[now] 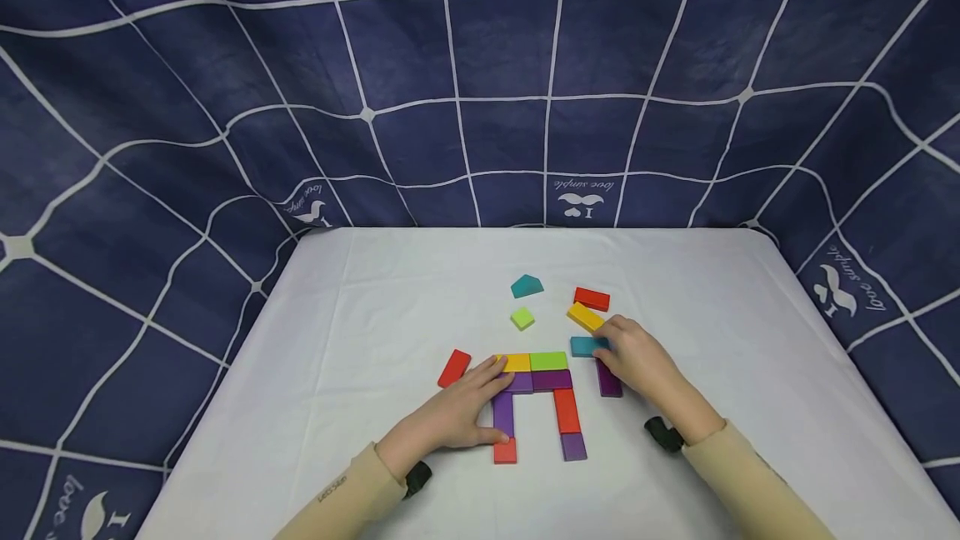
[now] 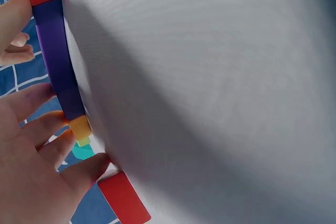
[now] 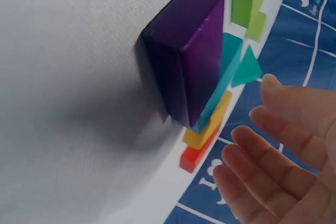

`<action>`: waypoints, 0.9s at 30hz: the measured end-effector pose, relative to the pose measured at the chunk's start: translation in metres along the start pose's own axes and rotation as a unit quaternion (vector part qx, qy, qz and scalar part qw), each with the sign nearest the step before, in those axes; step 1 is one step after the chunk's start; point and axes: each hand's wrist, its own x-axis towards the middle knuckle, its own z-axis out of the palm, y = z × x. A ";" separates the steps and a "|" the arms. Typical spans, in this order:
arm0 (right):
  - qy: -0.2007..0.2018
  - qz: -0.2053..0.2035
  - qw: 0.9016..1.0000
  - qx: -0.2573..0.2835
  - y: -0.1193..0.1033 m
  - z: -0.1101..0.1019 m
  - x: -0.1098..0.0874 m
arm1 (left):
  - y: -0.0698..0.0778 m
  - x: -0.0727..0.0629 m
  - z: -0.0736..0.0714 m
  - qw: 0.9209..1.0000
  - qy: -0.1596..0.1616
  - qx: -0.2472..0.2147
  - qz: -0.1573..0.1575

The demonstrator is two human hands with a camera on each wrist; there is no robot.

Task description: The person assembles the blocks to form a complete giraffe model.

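Note:
Flat coloured blocks form an arch on the table, topped by a yellow block [image 1: 517, 362] and a green block [image 1: 548, 361], with purple blocks beneath. My left hand [image 1: 459, 408] lies along its left side, fingers spread, fingertips on the yellow and purple blocks and thumb by the lower red block [image 1: 505, 452]. The right leg has a red block [image 1: 567, 412] above a purple block [image 1: 573, 447]. My right hand [image 1: 637, 361] hovers around a teal block [image 1: 587, 347] and a dark purple block [image 3: 184, 45]; its fingers are loosely bent, with nothing visibly held.
Behind the right hand lie a loose yellow block [image 1: 583, 317] and a red block [image 1: 592, 299]. Farther back are a small green block [image 1: 522, 318] and a teal angular block [image 1: 527, 286]. Another red block [image 1: 454, 367] lies beside the left hand. A blue curtain [image 1: 495, 140] hangs behind the table.

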 end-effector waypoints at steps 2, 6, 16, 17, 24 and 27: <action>-0.012 0.006 1.000 -0.001 0.000 0.001 0.004 | 0.000 0.000 0.000 1.000 -0.002 -0.002 -0.002; -0.031 0.015 0.999 -0.005 0.000 0.002 0.008 | 0.001 0.001 0.000 1.000 -0.005 -0.005 -0.008; -0.036 0.020 0.999 -0.002 0.005 0.008 0.021 | 0.002 0.001 -0.003 1.000 -0.005 -0.005 -0.009; -0.034 0.019 0.999 -0.003 0.005 0.009 0.023 | 0.002 0.001 -0.003 1.000 -0.005 -0.004 -0.008; -0.035 0.029 0.999 -0.002 0.000 0.016 0.034 | 0.001 0.002 -0.003 1.000 -0.005 -0.004 -0.010; -0.038 0.036 0.999 0.000 -0.002 0.019 0.035 | 0.001 0.002 -0.002 1.000 -0.009 -0.006 -0.014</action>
